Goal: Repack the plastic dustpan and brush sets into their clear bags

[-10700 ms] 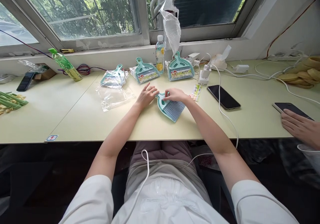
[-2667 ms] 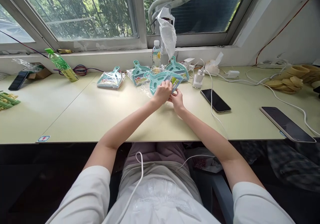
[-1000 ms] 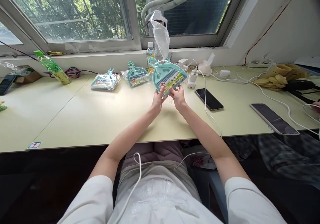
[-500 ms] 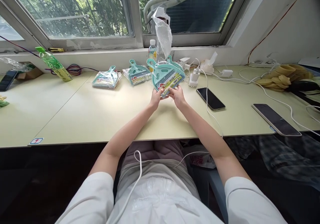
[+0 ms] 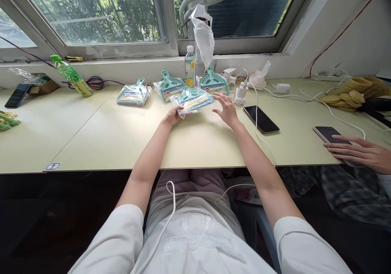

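My left hand (image 5: 172, 116) grips the near edge of a bagged teal dustpan-and-brush set (image 5: 194, 99), which is tipped nearly flat just above the desk (image 5: 122, 143). My right hand (image 5: 226, 109) hovers beside it, fingers spread, holding nothing. Three more bagged teal sets lie behind: one at the left (image 5: 133, 95), one in the middle (image 5: 169, 88), one at the right (image 5: 214, 85).
A water bottle (image 5: 190, 66) and a hanging plastic bag (image 5: 204, 35) stand by the window. A black phone (image 5: 261, 119) and white charger cables lie to my right. Another person's hand (image 5: 360, 153) rests on a second phone (image 5: 328, 133). A green bottle (image 5: 72, 75) lies far left.
The bagged set was held upright in both hands; now it is lowered and tipped flat toward the back row, my right hand has let go, and another person's hand has come onto the phone.
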### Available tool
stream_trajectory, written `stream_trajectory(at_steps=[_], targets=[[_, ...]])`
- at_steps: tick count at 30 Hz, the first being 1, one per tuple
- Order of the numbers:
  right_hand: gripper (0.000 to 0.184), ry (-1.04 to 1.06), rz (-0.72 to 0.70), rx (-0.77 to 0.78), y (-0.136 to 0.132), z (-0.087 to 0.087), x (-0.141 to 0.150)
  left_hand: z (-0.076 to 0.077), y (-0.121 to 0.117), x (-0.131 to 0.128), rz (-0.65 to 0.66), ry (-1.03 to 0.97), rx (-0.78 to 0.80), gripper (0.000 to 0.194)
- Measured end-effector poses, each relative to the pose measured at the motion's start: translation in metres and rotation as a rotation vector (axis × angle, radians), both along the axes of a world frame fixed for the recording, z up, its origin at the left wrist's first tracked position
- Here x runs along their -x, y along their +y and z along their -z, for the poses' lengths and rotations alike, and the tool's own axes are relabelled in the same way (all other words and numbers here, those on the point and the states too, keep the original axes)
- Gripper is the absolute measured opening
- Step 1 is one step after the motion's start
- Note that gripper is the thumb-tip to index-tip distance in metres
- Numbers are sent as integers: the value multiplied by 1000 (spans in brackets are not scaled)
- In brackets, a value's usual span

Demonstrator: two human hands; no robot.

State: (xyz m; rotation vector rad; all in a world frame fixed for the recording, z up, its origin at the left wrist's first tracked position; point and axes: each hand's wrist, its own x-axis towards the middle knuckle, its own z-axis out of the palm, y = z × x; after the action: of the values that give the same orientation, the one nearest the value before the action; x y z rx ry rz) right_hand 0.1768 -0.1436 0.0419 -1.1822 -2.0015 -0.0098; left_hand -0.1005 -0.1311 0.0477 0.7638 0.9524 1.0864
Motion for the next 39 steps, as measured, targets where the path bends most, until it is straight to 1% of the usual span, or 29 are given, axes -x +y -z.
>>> stream_trajectory(at_steps=[3,4,7,10,13,16,19,21,23,25,29,30,31,32,34,35,37,39], targets=[[24,48,-68,-3,2,2,6,3,-2,5,62,-12,15,52],[20,66,-82,-4,2,2,7,3,-3,6,86,-23,7,51],[24,109,-68,-31,1,2,9,1,-5,9,210,-78,-17,47],[27,98,21,-55,-2,2,8,1,-4,12,312,-101,-31,50],[28,59,82,-79,-5,2,8,4,-1,11,300,-60,-38,48],[29,48,109,-115,-8,1,9,6,-1,8,284,8,-43,37],[26,68,190,-160,-7,0,11,7,-4,5,276,86,-44,23],[25,91,233,-153,-5,1,10,8,-5,3,295,128,-45,19],[23,130,224,-100,0,5,8,8,-7,2,333,152,-67,21],[19,198,184,-37,5,8,5,8,-9,0,362,171,-104,27],[19,352,134,63,15,15,-1,7,-12,-6,361,180,-154,49],[22,380,129,92,17,17,-2,7,-13,-7,353,171,-163,56],[28,407,122,131,19,18,-2,7,-13,-8,340,159,-174,62],[39,436,105,187,21,20,-3,6,-13,-8,323,150,-184,68],[61,516,37,350,24,24,-2,5,-12,-9,295,169,-186,76],[68,567,-9,444,25,26,-1,4,-12,-9,289,203,-180,77],[70,671,-82,591,26,28,0,1,-14,-11,277,287,-173,76],[67,763,-85,635,28,28,0,-3,-19,-16,219,323,-226,80]])
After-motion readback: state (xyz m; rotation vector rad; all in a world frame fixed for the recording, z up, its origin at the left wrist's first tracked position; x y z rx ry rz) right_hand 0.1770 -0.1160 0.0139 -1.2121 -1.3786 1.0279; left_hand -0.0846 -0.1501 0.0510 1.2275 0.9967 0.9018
